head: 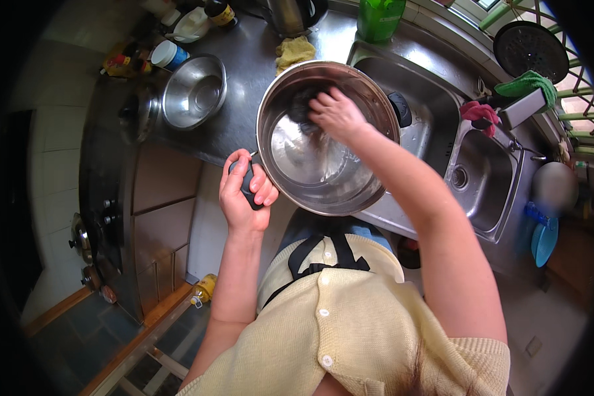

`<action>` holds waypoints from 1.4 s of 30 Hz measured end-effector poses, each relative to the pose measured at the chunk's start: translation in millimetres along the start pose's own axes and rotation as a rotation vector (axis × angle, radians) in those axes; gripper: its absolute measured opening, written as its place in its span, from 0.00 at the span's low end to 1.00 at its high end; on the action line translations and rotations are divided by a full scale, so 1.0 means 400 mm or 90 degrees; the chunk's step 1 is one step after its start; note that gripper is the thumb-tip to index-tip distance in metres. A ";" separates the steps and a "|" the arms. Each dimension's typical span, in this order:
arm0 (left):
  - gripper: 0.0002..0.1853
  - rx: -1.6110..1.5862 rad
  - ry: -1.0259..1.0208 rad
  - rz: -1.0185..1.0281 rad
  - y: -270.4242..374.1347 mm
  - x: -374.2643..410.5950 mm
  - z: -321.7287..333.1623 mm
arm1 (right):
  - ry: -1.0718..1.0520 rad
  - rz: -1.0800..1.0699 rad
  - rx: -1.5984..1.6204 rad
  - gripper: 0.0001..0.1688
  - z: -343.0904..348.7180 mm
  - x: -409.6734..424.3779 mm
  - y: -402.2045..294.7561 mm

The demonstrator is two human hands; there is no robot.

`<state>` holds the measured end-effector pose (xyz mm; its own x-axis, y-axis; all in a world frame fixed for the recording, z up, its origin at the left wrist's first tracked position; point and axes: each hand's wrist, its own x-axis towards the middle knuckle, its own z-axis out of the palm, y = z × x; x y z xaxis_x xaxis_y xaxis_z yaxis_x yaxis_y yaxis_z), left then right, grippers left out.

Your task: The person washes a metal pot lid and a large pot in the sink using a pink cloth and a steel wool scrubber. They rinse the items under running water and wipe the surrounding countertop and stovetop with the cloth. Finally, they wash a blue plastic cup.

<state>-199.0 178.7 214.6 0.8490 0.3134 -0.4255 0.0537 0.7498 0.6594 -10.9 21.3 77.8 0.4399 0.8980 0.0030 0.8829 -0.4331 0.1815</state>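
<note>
A large stainless steel pot (pixel 297 161) is tilted so its open mouth faces me, above the counter's front edge and the sink. My left hand (pixel 242 195) grips the pot's black side handle (pixel 248 184). Inside the pot, my right hand (pixel 340 113) is blurred by motion. Its fingers press a dark scrubber (pixel 303 103) to the upper inner wall; blur hides what the scrubber is made of. On the pot's far side a second black handle (pixel 401 109) juts over the large sink bowl (pixel 438 106).
On the steel counter (pixel 242 99) are a metal basin (pixel 194 93), a yellow cloth (pixel 295 51) and a green plastic bottle (pixel 380 21). A smaller sink bowl (pixel 490 183) lies to the right, near a pink cloth (pixel 479 117). Jars and bottles crowd the back left.
</note>
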 end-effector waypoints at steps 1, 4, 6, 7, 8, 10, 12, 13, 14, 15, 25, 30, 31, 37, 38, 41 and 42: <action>0.07 0.000 0.000 0.001 -0.001 0.001 0.000 | 0.005 -0.053 -0.112 0.15 0.012 -0.049 0.028; 0.07 -0.002 0.006 0.019 -0.001 0.002 0.012 | -0.237 -0.007 -0.054 0.17 -0.075 -0.181 0.025; 0.08 -0.005 0.010 0.016 -0.010 0.004 0.026 | -0.377 0.054 0.155 0.21 -0.129 -0.251 -0.024; 0.07 -0.013 0.003 0.015 -0.021 0.009 0.025 | -0.479 0.053 0.297 0.23 -0.149 -0.250 -0.054; 0.07 -0.022 -0.005 0.015 -0.031 0.015 0.021 | -0.540 0.088 0.466 0.26 -0.175 -0.245 -0.086; 0.06 -0.042 -0.032 0.014 -0.041 0.024 0.011 | -0.537 0.096 0.709 0.32 -0.218 -0.215 -0.138; 0.06 -0.033 -0.028 0.010 -0.029 0.020 -0.005 | -0.409 0.210 1.051 0.36 -0.272 -0.166 -0.189; 0.06 -0.027 -0.022 0.012 -0.028 0.018 -0.013 | -0.343 0.219 1.215 0.38 -0.301 -0.142 -0.195; 0.06 -0.018 -0.013 0.015 -0.026 0.016 -0.017 | -0.273 0.246 1.243 0.36 -0.285 -0.140 -0.221; 0.07 -0.018 -0.015 0.011 -0.023 0.015 -0.022 | -0.200 0.277 1.272 0.34 -0.269 -0.144 -0.246; 0.09 -0.073 -0.006 -0.014 -0.015 0.019 -0.075 | -0.447 0.031 0.203 0.15 -0.131 -0.190 -0.125; 0.08 -0.076 -0.008 -0.019 -0.022 0.022 -0.050 | -0.381 0.006 0.605 0.15 -0.130 -0.112 -0.233; 0.08 -0.072 -0.010 -0.024 -0.019 0.021 -0.055 | -0.290 0.024 0.745 0.14 -0.145 -0.090 -0.241; 0.06 -0.029 0.008 -0.062 -0.009 0.024 -0.047 | -0.020 0.029 0.343 0.27 -0.066 0.015 -0.221; 0.06 -0.025 0.007 -0.065 -0.008 0.026 -0.042 | 0.027 0.036 0.241 0.29 -0.016 0.012 -0.194; 0.05 -0.032 0.007 -0.065 -0.004 0.028 -0.042 | -0.002 0.108 0.151 0.27 0.019 -0.075 -0.100; 0.05 -0.034 0.002 -0.062 -0.002 0.026 -0.042 | -0.129 0.145 0.165 0.26 0.007 -0.097 -0.104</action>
<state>-198.9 191.0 199.4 0.8396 0.2395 -0.4876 0.1074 0.8067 0.5812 -64.0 4.3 67.4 0.6301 0.7542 -0.1846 0.7595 -0.6481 -0.0556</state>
